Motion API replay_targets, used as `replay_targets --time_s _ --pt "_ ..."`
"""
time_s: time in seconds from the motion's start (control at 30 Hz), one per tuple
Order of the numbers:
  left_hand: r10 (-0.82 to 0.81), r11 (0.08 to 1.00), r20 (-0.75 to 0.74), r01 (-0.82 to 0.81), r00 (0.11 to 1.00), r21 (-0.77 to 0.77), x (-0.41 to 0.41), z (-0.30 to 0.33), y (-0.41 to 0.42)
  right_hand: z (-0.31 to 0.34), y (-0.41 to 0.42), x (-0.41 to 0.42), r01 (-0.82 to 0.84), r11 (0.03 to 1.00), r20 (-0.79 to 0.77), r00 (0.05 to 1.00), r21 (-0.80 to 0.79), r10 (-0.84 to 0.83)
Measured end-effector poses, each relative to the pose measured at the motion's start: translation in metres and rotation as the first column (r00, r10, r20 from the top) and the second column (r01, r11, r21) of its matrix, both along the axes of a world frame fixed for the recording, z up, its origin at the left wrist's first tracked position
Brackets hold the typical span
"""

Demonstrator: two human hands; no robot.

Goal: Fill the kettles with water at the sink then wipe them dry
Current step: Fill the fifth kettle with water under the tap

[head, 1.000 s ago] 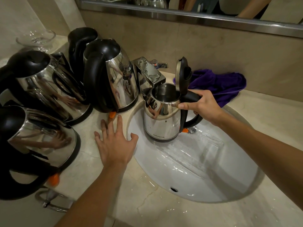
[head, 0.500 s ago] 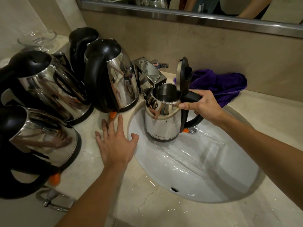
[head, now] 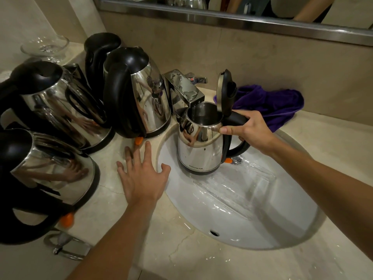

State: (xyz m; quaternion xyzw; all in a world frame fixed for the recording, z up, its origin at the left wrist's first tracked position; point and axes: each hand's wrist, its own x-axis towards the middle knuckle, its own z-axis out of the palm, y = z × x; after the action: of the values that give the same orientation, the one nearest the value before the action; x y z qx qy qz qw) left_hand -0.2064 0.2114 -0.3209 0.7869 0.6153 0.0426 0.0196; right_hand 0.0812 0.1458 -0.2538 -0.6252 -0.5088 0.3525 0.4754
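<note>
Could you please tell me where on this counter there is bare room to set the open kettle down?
Bare marble lies right of the white oval sink, below the purple cloth, and along the near edge. Left is crowded: four closed steel kettles and the left hand.

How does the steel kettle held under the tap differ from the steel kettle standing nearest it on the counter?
The held steel kettle with the black handle has its lid up; the closed steel kettle on the counter has its lid shut. The held one is gripped by the right hand over the white sink basin; the other stands untouched on the beige marble counter. Both have shiny steel bodies with black handles.
</note>
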Motion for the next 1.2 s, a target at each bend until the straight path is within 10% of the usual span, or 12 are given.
replay_targets --time_s 1.2 --pt "-0.001 1.0 -0.007 0.001 1.0 -0.001 0.0008 -0.0003 0.0004 0.0033 -0.0007 -0.0023 0.005 1.0 -0.009 1.0 -0.007 -0.005"
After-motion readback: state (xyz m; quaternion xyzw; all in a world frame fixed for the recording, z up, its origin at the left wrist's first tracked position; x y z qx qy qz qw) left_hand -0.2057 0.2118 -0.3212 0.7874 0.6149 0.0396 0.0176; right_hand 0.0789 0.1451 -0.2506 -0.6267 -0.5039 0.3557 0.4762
